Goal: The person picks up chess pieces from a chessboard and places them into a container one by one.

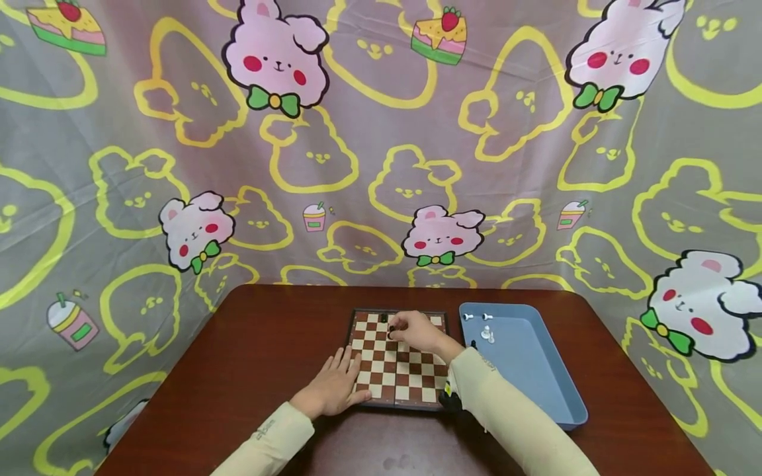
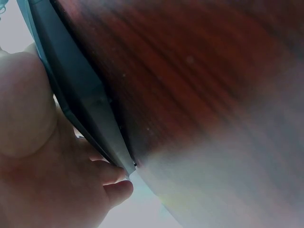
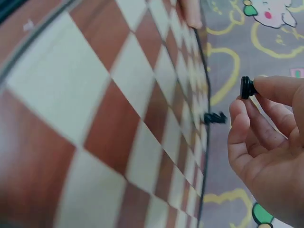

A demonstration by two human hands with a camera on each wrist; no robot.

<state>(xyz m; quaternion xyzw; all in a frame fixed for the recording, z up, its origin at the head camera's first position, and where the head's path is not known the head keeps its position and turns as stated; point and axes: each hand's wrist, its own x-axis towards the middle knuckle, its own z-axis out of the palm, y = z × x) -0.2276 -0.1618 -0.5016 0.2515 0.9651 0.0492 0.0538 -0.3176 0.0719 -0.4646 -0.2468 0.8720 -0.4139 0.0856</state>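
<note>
- Chessboard (image 1: 395, 370) sits on the dark red-brown table (image 1: 238, 370), brown and cream squares, and it is the landmark for everything else.
- My right hand (image 1: 417, 330) hovers over the far end of the chessboard, fingers curled, pinching a small black chess piece (image 3: 247, 87) between thumb and fingertips.
- In the right wrist view that black chess piece is held clear above the squares, not touching the chessboard.
- A second black piece (image 3: 214, 118) stands on the chessboard near its far edge, just beyond the one I hold.
- My left hand (image 1: 336, 387) lies flat at the near left corner of the chessboard, fingers straight and spread, some of them resting on the squares, gripping nothing.
- The left wrist view shows that hand's fingers (image 2: 111, 173) right against the chessboard's dark rim, with bare table wood beside it.
- To the right of the chessboard, just beside it, lies a blue tray (image 1: 536, 390).
- White chess pieces (image 1: 487, 334) lie in the far part of the tray, a few of them, too small to name.
- Behind the chessboard hangs a grey curtain (image 1: 381, 165) printed with pink bunnies and yellow outlines.
</note>
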